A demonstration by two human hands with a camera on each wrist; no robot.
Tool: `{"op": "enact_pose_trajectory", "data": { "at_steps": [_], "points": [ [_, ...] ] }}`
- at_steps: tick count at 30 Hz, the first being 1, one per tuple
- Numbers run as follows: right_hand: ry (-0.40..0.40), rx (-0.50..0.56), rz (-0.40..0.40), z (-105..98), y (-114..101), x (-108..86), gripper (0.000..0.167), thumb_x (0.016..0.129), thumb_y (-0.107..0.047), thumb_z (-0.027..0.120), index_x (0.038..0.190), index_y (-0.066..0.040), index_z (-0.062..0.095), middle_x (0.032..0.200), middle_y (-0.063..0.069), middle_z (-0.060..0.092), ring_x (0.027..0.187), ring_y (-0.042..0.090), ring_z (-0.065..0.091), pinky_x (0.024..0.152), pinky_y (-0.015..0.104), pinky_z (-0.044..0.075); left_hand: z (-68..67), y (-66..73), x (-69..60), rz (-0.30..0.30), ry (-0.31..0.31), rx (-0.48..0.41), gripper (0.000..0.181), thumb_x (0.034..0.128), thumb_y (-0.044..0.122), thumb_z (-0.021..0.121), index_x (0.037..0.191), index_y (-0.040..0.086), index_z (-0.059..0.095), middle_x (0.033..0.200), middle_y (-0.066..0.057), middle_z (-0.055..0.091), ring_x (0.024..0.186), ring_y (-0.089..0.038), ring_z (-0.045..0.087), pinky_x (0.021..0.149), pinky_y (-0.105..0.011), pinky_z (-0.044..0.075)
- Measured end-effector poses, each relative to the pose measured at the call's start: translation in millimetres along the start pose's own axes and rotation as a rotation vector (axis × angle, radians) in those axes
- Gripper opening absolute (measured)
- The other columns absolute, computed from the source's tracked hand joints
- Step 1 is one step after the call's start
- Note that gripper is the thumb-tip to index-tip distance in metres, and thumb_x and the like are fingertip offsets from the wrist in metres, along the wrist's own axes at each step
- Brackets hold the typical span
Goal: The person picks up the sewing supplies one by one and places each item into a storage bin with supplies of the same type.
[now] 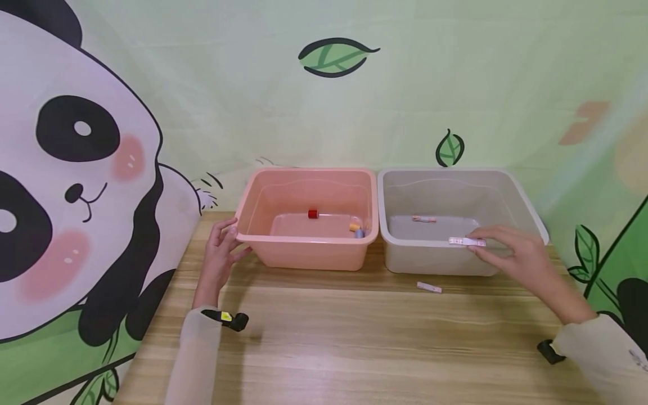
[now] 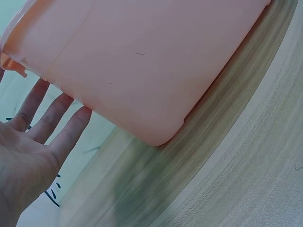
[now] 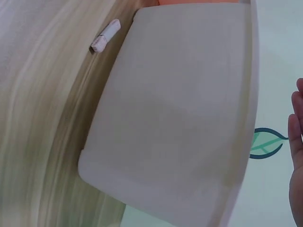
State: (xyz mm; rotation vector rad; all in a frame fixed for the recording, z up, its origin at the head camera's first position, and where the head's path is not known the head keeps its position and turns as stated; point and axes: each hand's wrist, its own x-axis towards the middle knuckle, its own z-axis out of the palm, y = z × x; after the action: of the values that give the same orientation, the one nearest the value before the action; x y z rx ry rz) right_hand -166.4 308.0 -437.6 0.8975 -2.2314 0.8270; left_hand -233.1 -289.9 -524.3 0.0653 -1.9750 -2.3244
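My right hand (image 1: 511,250) pinches a small white stick with pink markings (image 1: 467,242) between thumb and fingertips, above the front rim of the grey bin (image 1: 435,260). In the right wrist view, only part of the right hand (image 3: 296,156) shows at the edge, and the stick is out of sight. A similar stick (image 1: 424,219) lies inside the grey bin. Another pale stick (image 1: 429,287) lies on the table in front of it. My left hand (image 1: 219,253) touches the left side of the pink bin (image 1: 309,256), its fingers (image 2: 71,127) extended against the wall below the rim.
The pink bin holds a red cylinder (image 1: 313,214), a yellow piece (image 1: 355,227) and a blue piece (image 1: 359,233). Both bins stand side by side on the wooden table (image 1: 354,343). Behind them hangs a green backdrop (image 1: 228,84) with a printed panda.
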Motion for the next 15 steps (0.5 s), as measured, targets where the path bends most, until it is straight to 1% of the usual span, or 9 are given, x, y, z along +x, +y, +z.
{"op": "enact_pose_trajectory", "data": {
  "at_steps": [4, 5, 7, 8, 10, 11, 13, 14, 15],
  "points": [
    [-0.027, -0.005, 0.016, -4.7, -1.2, 4.6, 0.051, 0.096, -0.055, 0.060, 0.101, -0.008, 0.078, 0.099, 0.010, 0.076, 0.114, -0.014, 0.054, 0.101, 0.005, 0.040, 0.7, 0.5, 0.0, -0.005, 0.003, 0.002, 0.036, 0.1038, 0.035, 0.059, 0.137, 0.022, 0.052, 0.136, -0.007, 0.049, 0.107, -0.018, 0.068, 0.093, -0.053, 0.055],
    [-0.038, -0.008, 0.024, -6.0, -1.7, 5.4, 0.043, 0.095, -0.050, 0.066, 0.102, -0.009, 0.078, 0.100, 0.009, 0.076, 0.115, -0.015, 0.053, 0.101, 0.005, 0.039, 0.8, 0.6, 0.0, -0.006, 0.004, 0.001, 0.036, 0.1038, 0.035, 0.059, 0.137, 0.022, 0.052, 0.136, -0.007, 0.049, 0.107, -0.018, 0.069, 0.094, -0.053, 0.055],
    [-0.054, -0.020, 0.038, -8.2, -2.6, 6.7, 0.026, 0.090, -0.032, 0.079, 0.104, -0.011, 0.078, 0.102, 0.007, 0.076, 0.116, -0.015, 0.052, 0.101, 0.004, 0.038, 1.0, 0.6, 0.0, -0.008, 0.006, -0.001, 0.035, 0.1039, 0.034, 0.059, 0.136, 0.022, 0.052, 0.136, -0.007, 0.049, 0.107, -0.018, 0.069, 0.094, -0.053, 0.055],
    [-0.060, -0.030, 0.043, -9.0, -2.8, 7.5, 0.023, 0.086, -0.023, 0.084, 0.105, -0.012, 0.078, 0.102, 0.006, 0.076, 0.116, -0.016, 0.052, 0.101, 0.003, 0.038, 1.1, 0.6, 0.0, -0.007, 0.006, -0.002, 0.035, 0.1040, 0.034, 0.059, 0.136, 0.022, 0.052, 0.136, -0.007, 0.049, 0.107, -0.017, 0.069, 0.094, -0.053, 0.055],
    [-0.072, -0.040, 0.051, -10.8, -2.4, 9.1, 0.034, 0.075, -0.005, 0.089, 0.106, -0.013, 0.078, 0.103, 0.005, 0.076, 0.115, -0.017, 0.051, 0.101, 0.003, 0.037, 0.9, 0.3, 0.0, -0.005, 0.005, -0.009, 0.033, 0.1042, 0.033, 0.059, 0.135, 0.023, 0.053, 0.135, -0.007, 0.049, 0.106, -0.017, 0.069, 0.093, -0.052, 0.055],
    [-0.075, -0.044, 0.054, -11.5, -1.9, 9.8, 0.036, 0.074, -0.003, 0.089, 0.106, -0.013, 0.077, 0.103, 0.004, 0.076, 0.115, -0.017, 0.051, 0.100, 0.002, 0.037, 0.8, 0.1, -0.1, -0.003, 0.005, -0.013, 0.032, 0.1042, 0.032, 0.059, 0.135, 0.023, 0.054, 0.135, -0.007, 0.049, 0.106, -0.017, 0.069, 0.093, -0.052, 0.056],
    [-0.062, -0.048, 0.038, -11.4, 0.6, 11.9, 0.023, 0.084, -0.020, 0.085, 0.105, -0.013, 0.078, 0.102, 0.005, 0.076, 0.114, -0.018, 0.051, 0.099, 0.002, 0.037, 0.3, 0.0, -0.2, -0.001, 0.002, -0.018, 0.031, 0.1042, 0.031, 0.059, 0.134, 0.023, 0.054, 0.136, -0.006, 0.049, 0.107, -0.017, 0.069, 0.093, -0.052, 0.056],
    [-0.052, -0.044, 0.022, -11.1, 2.0, 13.1, 0.023, 0.089, -0.029, 0.081, 0.104, -0.012, 0.078, 0.101, 0.005, 0.076, 0.113, -0.017, 0.052, 0.099, 0.002, 0.038, 0.2, 0.0, -0.2, 0.000, 0.000, -0.019, 0.031, 0.1042, 0.031, 0.059, 0.134, 0.023, 0.054, 0.136, -0.006, 0.049, 0.107, -0.017, 0.069, 0.093, -0.052, 0.056],
    [-0.041, -0.038, 0.007, -10.8, 3.5, 14.1, 0.030, 0.093, -0.039, 0.075, 0.103, -0.011, 0.078, 0.100, 0.006, 0.076, 0.113, -0.017, 0.053, 0.099, 0.002, 0.038, 0.2, 0.0, -0.1, 0.003, 0.001, -0.021, 0.030, 0.1041, 0.030, 0.059, 0.133, 0.023, 0.055, 0.136, -0.007, 0.049, 0.107, -0.018, 0.069, 0.093, -0.053, 0.055]
  ]
}}
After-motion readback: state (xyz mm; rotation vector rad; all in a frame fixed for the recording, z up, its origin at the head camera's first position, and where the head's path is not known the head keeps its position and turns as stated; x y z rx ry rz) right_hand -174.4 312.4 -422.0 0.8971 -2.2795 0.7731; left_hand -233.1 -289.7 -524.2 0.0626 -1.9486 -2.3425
